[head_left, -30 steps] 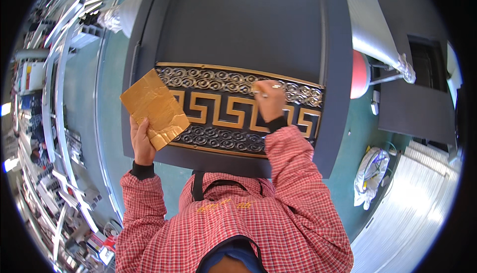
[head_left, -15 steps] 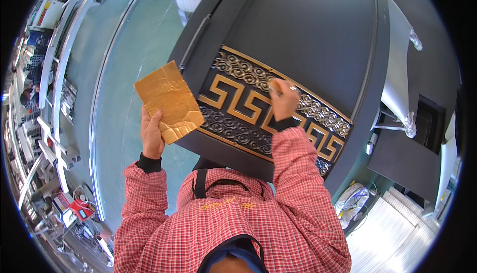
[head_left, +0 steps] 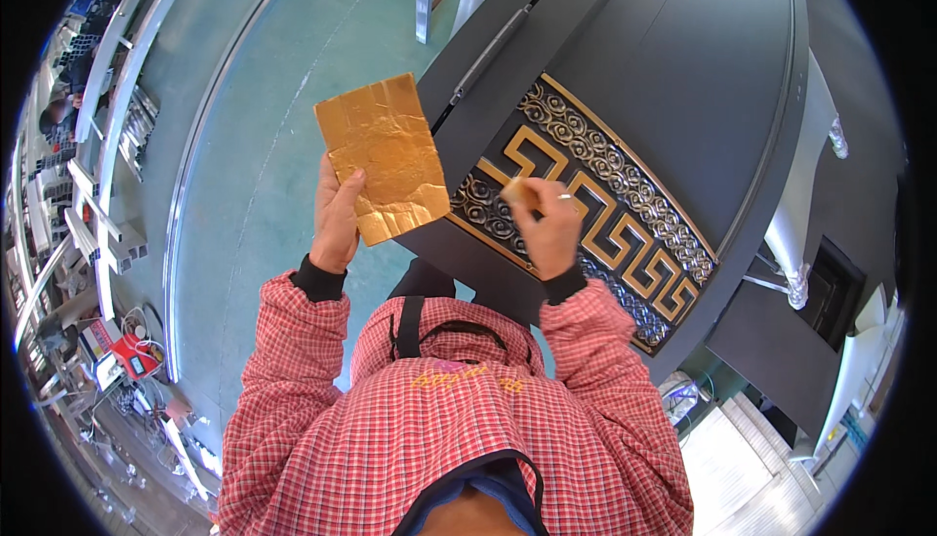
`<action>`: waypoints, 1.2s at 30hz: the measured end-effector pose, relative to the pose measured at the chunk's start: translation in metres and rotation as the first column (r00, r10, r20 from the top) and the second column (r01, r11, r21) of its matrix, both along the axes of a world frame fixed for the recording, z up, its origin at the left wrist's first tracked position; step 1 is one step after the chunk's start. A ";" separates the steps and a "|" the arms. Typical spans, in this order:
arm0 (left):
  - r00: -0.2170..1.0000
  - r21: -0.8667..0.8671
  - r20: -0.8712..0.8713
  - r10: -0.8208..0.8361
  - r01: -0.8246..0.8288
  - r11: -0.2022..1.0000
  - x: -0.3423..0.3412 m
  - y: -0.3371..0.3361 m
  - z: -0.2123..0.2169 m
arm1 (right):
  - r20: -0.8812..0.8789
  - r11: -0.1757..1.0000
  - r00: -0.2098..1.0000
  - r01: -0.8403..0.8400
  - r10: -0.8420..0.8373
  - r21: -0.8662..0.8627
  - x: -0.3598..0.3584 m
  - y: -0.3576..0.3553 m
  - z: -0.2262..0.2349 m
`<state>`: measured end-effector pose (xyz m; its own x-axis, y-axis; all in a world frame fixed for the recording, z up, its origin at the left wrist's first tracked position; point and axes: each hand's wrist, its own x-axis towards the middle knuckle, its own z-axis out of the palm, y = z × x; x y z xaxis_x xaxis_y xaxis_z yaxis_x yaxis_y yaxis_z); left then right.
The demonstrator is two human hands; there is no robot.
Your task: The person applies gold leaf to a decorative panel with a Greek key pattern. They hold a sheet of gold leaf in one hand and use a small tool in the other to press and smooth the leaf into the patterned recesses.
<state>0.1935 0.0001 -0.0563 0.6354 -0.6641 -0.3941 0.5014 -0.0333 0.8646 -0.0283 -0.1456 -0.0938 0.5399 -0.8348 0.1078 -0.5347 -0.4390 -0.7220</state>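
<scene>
My left hand [head_left: 337, 219] grips a crinkled, gold-coloured sheet [head_left: 383, 150] by its lower edge, thumb on top. Between the fingertips of my right hand [head_left: 551, 235] is a small tan pad [head_left: 517, 190], blurred, perhaps a sponge. That hand is over the left end of a decorated strip on a dark grey door panel [head_left: 683, 67]. Gold key-pattern relief [head_left: 630, 235] runs along the strip's middle. The far row of swirls [head_left: 639, 180] has gold and silvery highlights; the near row of swirls [head_left: 493, 216] looks darker. My right hand partly hides the strip.
A long bar handle [head_left: 491, 53] lies along the panel's left side. Wrapped white rolls or legs [head_left: 793, 224] stand beyond its right edge. Metal racks with profiles [head_left: 93, 194] and a red device [head_left: 137, 355] are at far left, across the green floor [head_left: 254, 165].
My right hand has moved from the far swirl row to the strip's near left end. The gold sheet has come closer to the panel, and the view has shifted.
</scene>
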 end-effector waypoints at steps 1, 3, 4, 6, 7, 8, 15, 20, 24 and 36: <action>1.000 0.018 -0.008 0.007 -0.007 1.000 0.003 0.001 -0.001 | 0.004 0.996 0.999 -0.042 0.042 -0.078 0.010 0.009 -0.010; 1.000 0.032 -0.006 0.003 -0.003 0.999 0.009 0.005 -0.001 | 0.032 0.988 0.992 -0.121 0.124 -0.094 0.028 0.022 -0.022; 1.000 0.029 0.003 -0.010 0.010 1.000 0.011 0.007 0.000 | 0.004 0.988 0.992 -0.125 0.126 -0.094 0.025 0.024 -0.029; 1.000 0.016 0.007 -0.006 0.006 1.000 0.017 0.013 -0.002 | -0.058 0.986 0.990 -0.134 0.129 -0.097 0.011 0.021 -0.036; 1.000 0.009 0.005 0.012 -0.012 1.000 0.021 0.018 -0.004 | -0.082 0.977 0.991 -0.119 0.106 -0.176 -0.005 0.022 -0.030; 1.000 0.009 0.005 0.029 -0.029 1.000 0.022 0.025 -0.003 | -0.117 0.982 0.993 -0.053 0.032 -0.180 -0.033 0.023 -0.036; 1.000 0.000 -0.007 0.003 -0.003 1.000 0.020 0.036 -0.009 | -0.034 0.988 0.991 0.128 -0.131 -0.086 -0.028 0.042 -0.037; 0.997 0.028 0.067 -0.037 0.035 0.999 0.011 0.030 0.002 | 0.059 0.985 0.998 -0.015 0.025 -0.169 0.000 0.056 -0.044; 0.993 0.035 0.116 -0.008 0.004 0.999 0.002 0.043 0.005 | -0.090 0.981 0.994 0.045 -0.063 -0.189 -0.099 0.047 -0.049; 0.999 -0.022 0.040 0.016 -0.015 1.000 0.022 0.052 0.026 | 0.539 0.329 0.338 -0.513 -0.771 0.793 -0.089 0.036 0.015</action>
